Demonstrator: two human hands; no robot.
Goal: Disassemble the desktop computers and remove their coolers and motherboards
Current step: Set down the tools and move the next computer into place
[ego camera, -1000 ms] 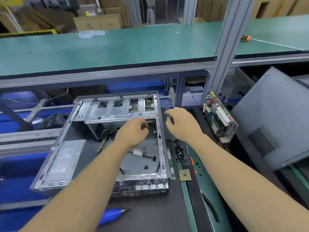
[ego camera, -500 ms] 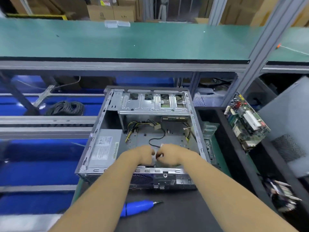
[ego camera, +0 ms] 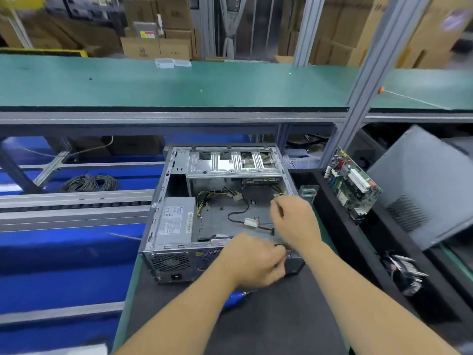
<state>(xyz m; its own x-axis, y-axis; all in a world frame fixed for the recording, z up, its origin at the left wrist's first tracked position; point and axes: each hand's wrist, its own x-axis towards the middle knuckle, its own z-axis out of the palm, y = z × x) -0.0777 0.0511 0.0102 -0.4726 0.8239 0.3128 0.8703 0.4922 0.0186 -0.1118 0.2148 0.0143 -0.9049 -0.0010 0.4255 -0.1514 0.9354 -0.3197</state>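
Both hands split since half a sec ago: left hand [ego camera: 256, 262] gripping PC case [ego camera: 163, 208] rear, right hand [ego camera: 294, 221] curled inside, grip contents unclear, mobo [ego camera: 350, 183] already out.

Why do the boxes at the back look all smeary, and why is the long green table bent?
In the head view, the brown cardboard boxes are smeared by blur; the left hand is slightly blurred, too. The wide lens bows the long green bench top and tilts the grey metal post. The open silver metal computer case stays fairly sharp, evenly lit.
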